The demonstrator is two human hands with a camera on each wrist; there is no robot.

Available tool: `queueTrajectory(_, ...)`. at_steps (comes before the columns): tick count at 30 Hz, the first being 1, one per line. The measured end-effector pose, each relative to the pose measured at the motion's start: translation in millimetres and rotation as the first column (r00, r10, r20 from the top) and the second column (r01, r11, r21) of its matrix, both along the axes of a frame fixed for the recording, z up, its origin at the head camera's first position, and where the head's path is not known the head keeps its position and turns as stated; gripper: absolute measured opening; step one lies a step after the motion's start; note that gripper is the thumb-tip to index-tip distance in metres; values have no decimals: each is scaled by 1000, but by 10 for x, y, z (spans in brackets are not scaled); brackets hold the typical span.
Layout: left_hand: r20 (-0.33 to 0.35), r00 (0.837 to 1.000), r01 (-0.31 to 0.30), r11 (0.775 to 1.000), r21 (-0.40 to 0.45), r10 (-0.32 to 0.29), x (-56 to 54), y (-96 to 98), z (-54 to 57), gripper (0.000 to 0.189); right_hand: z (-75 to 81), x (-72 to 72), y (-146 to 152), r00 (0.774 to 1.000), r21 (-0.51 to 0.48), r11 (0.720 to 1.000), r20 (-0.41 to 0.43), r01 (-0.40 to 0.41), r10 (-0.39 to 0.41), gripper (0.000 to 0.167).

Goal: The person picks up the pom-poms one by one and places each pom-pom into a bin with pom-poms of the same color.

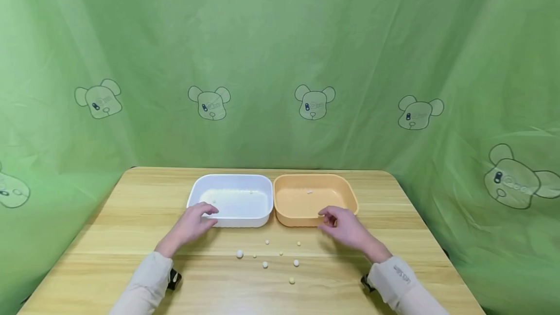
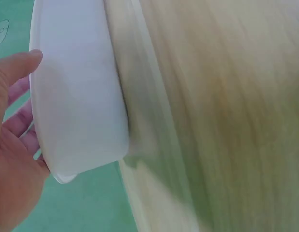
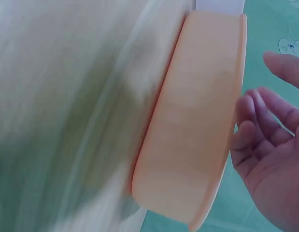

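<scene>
One white basin and one orange basin stand side by side on the desk beyond scattered small balls, your left hand at the former's rim, thumb parted from relaxed fingers, your right hand, loosely curled, at the latter's.

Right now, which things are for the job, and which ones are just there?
Probably for the job:
white rectangular plastic bin
orange rectangular plastic bin
small round white balls
small round yellow balls
left hand and right hand, by the bins

Just there:
light wooden table
green curtain with cartoon animal faces
</scene>
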State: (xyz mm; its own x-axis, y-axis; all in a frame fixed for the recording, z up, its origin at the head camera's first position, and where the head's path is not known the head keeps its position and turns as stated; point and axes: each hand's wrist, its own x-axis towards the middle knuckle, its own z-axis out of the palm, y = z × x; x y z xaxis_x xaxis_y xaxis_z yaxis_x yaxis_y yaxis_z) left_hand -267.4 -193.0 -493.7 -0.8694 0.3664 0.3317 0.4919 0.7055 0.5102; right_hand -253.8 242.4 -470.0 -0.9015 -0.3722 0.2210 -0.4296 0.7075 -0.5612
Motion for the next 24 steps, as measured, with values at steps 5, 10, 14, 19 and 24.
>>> queueTrajectory(5,26,999,30,998,47,-31,-3,-21,-8,9,-56,46,-33,992,-1,995,77,-101,101,12)
queueTrajectory(10,65,997,26,995,98,-33,-2,-35,-4,8,-161,63,-89,970,-14,984,165,-180,179,11)
queueTrajectory(14,101,994,19,993,114,-31,-14,-46,-8,9,-241,55,-138,954,-26,975,205,-220,221,15)
queueTrajectory(19,107,994,23,992,127,-37,-24,-53,-20,7,-294,33,-186,937,-25,967,240,-255,253,19)
queueTrajectory(24,103,994,16,991,136,-30,-17,-49,-37,8,-310,1,-249,933,-23,969,265,-246,243,22)
